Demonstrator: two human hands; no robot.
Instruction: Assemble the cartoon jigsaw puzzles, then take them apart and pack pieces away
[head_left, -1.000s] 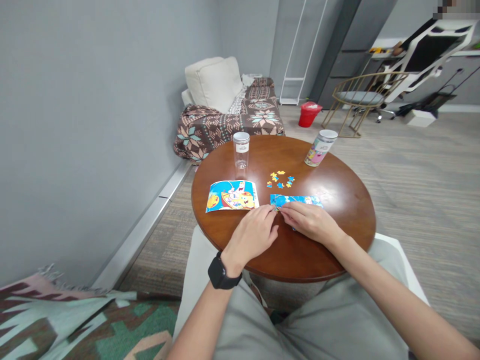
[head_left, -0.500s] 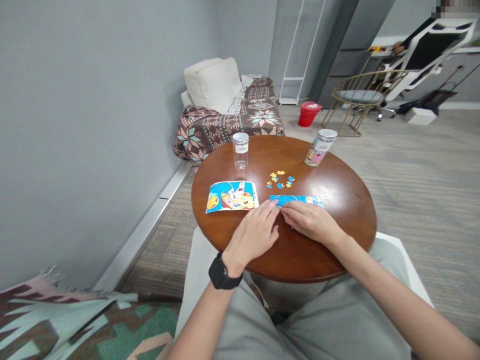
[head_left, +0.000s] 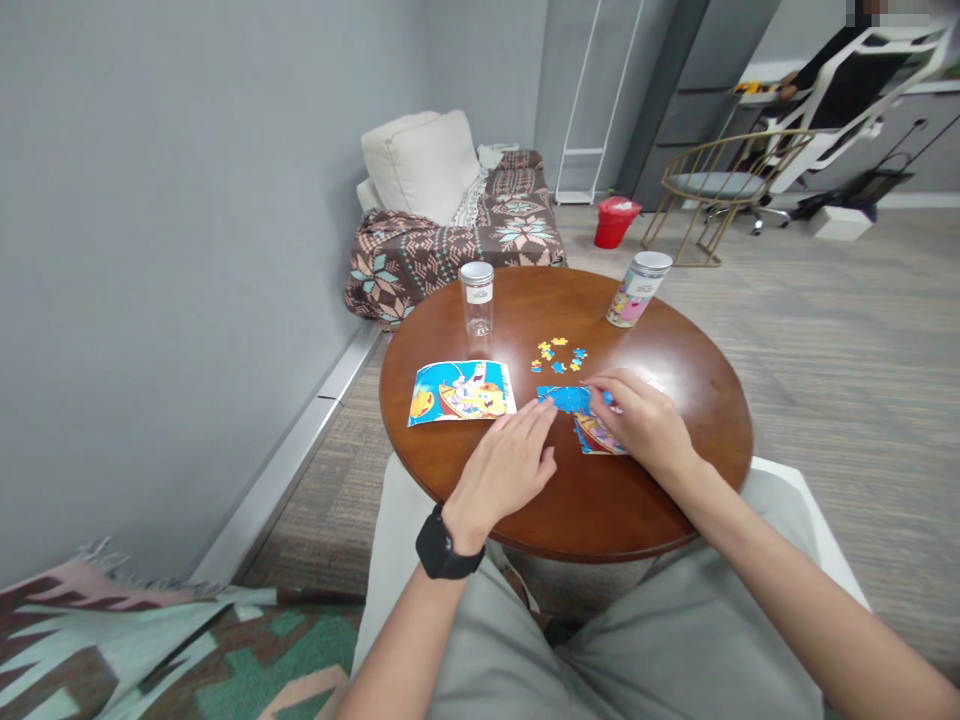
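Note:
A partly joined jigsaw puzzle (head_left: 564, 399) with a blue top strip and a cartoon picture lies on the round wooden table. My left hand (head_left: 510, 455), a black watch on its wrist, rests with fingers stretched out, their tips at the puzzle's left corner. Over the puzzle's right side is my right hand (head_left: 646, 425), its fingers bent together and the tips at the blue strip. Whatever those fingers may hold is hidden. Several loose puzzle pieces (head_left: 558, 367) lie just beyond the strip. Left of the puzzle is a printed picture sheet (head_left: 461, 391) with the cartoon.
A clear jar (head_left: 478, 310) with a silver lid stands at the table's back left. A printed jar (head_left: 632, 300) stands back right. Beyond the table (head_left: 705, 440) are a covered sofa (head_left: 517, 225), a red bin (head_left: 615, 225), a gold-framed chair (head_left: 716, 187) and a person's arm (head_left: 817, 65).
My right hand has shifted right and slightly away from me along the strip, uncovering the puzzle's lower part. The left hand has stayed nearly still.

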